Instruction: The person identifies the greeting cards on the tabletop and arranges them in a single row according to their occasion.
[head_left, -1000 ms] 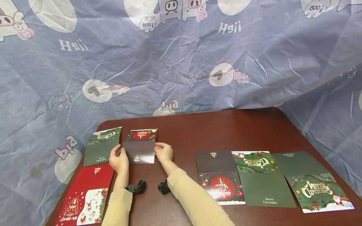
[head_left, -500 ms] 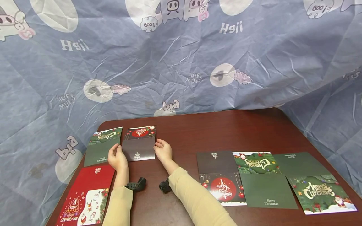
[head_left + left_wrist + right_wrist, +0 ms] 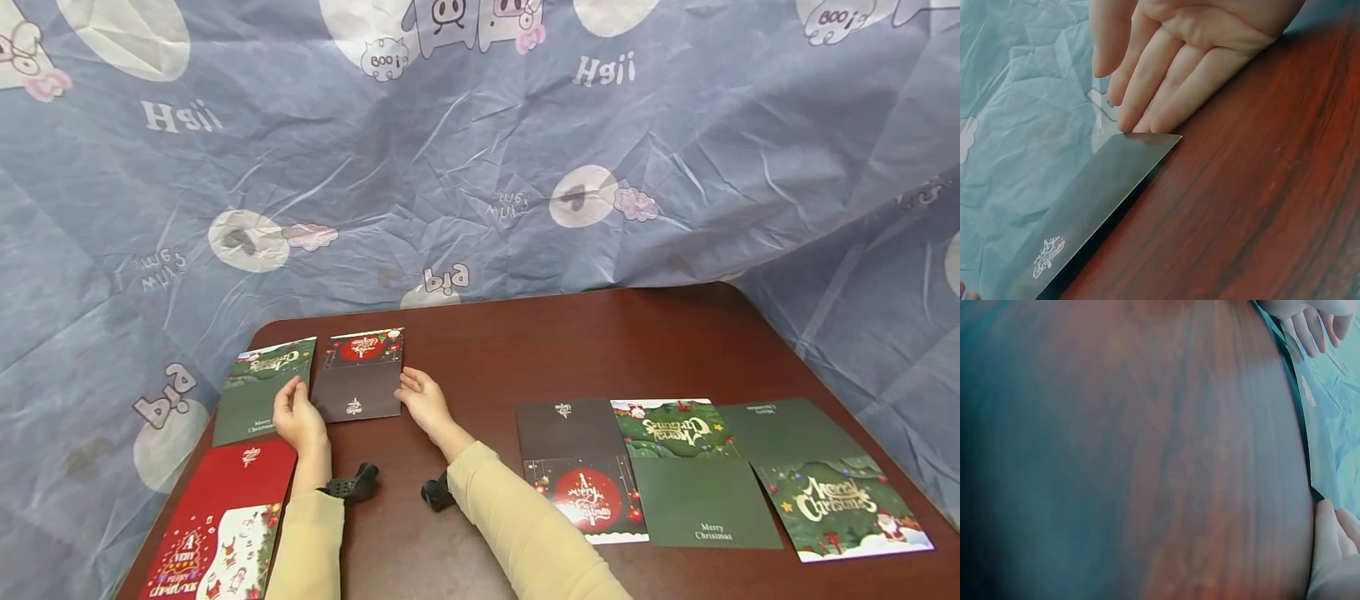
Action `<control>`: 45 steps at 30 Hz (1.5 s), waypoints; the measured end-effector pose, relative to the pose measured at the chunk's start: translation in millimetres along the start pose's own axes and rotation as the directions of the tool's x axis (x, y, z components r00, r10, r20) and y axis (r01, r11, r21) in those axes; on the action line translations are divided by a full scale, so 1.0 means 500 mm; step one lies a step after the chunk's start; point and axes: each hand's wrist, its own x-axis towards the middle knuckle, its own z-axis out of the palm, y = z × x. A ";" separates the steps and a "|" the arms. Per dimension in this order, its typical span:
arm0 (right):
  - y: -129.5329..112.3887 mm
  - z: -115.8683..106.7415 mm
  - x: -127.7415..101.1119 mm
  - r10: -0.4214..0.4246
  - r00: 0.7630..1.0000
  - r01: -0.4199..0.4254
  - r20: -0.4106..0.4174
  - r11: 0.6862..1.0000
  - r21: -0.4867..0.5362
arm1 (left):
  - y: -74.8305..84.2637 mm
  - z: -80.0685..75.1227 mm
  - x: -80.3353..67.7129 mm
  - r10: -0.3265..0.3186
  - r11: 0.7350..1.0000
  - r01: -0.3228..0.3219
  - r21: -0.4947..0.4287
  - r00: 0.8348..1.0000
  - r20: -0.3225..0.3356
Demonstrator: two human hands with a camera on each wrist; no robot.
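left hand (image 3: 298,417): fingers straight, touching the dark folded Christmas card (image 3: 358,377) at its 8 o'clock corner, squaring it.
right hand (image 3: 424,402): fingers released, steadying its 4 o'clock corner on the brown wooden desk (image 3: 585,350).

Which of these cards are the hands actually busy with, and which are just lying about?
In hand:
- dark card, lying flat
- left hand, fingertips at its near left corner
- right hand, at its right edge

Lying about:
- green card beside it
- red card
- three open cards to the right
- table
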 end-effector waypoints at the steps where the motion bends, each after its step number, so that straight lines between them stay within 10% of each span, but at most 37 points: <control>1: -0.001 0.000 0.000 -0.008 1.000 0.008 0.015 1.000 0.001 | 0.002 0.000 0.001 0.002 1.000 -0.002 -0.005 1.000 0.005; 29: -0.003 0.012 -0.038 -0.131 0.987 0.135 -0.094 0.990 0.035 | 0.021 -0.027 -0.050 0.062 0.986 -0.081 0.144 0.989 0.132; 45: -0.045 0.020 -0.106 -0.204 0.973 0.207 -0.110 0.978 0.019 | 0.035 -0.091 -0.085 0.111 0.926 -0.181 0.333 0.969 0.220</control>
